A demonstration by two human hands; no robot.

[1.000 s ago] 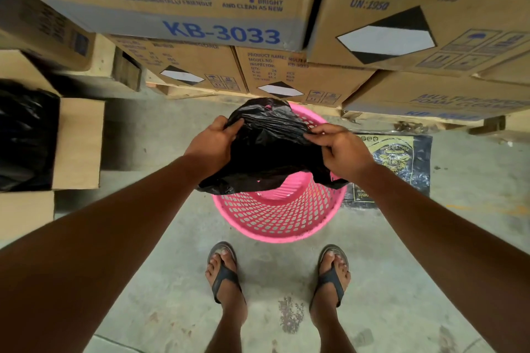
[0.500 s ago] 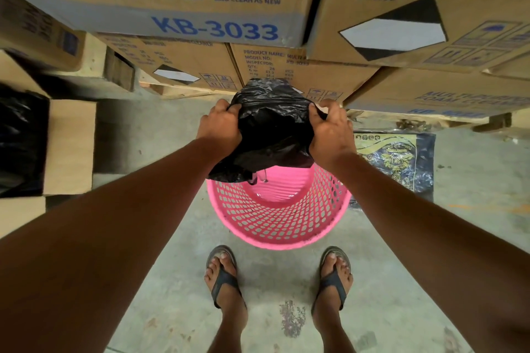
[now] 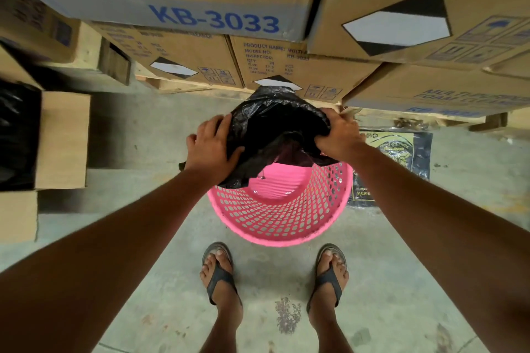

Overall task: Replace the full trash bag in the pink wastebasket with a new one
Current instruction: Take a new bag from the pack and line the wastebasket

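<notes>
A pink mesh wastebasket (image 3: 275, 221) stands on the concrete floor just in front of my feet, its inside bare and pink. Above its far rim I hold a black trash bag (image 3: 272, 123) with both hands. My left hand (image 3: 210, 146) grips the bag's left edge and my right hand (image 3: 337, 135) grips the right edge. The bag's mouth gapes a little between my hands, facing me, and its lower edge hangs over the basket's far side. The far rim is hidden by the bag.
Stacked cardboard cartons (image 3: 218, 3) of foam cleaner on wooden pallets rise right behind the basket. An open box (image 3: 61, 140) with black plastic (image 3: 17, 135) inside sits at the left. A flat printed packet (image 3: 393, 160) lies on the floor right of the basket.
My hands have moved apart and pulled the bag's mouth wider. The bag sits a little higher over the basket's far side than before.
</notes>
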